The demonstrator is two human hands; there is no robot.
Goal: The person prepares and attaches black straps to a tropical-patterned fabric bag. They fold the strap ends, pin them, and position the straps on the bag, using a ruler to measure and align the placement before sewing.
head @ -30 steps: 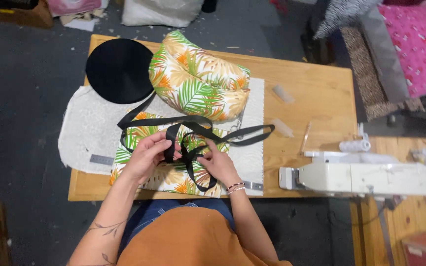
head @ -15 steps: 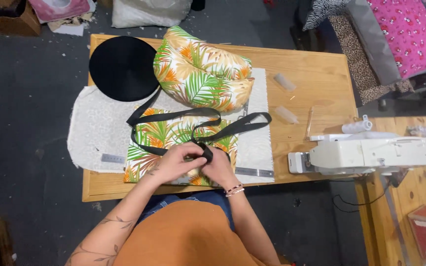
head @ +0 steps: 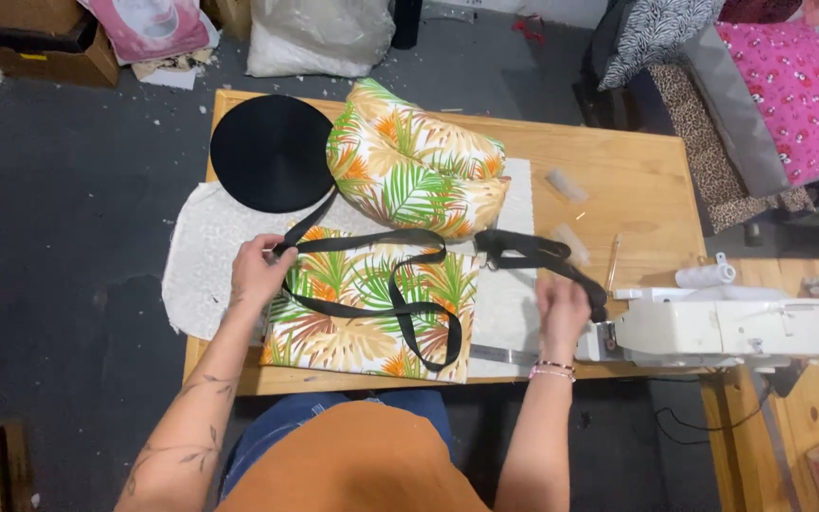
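Hands had moved apart since the earlier frames, where both worked together at the middle of the strap. Left hand (head: 256,270) pinched the black webbing strap (head: 400,308) at the left edge of the flat leaf-print fabric panel (head: 372,318); right hand (head: 561,308) was closed around the strap's other end beside the white sewing machine (head: 741,327). So the strap looked pulled out longer across the wooden table (head: 637,190). Counts: 1 strap, 1 flat panel, 1 stuffed leaf-print cushion (head: 414,171), 1 black webbing roll (head: 272,152), 1 sewing machine.
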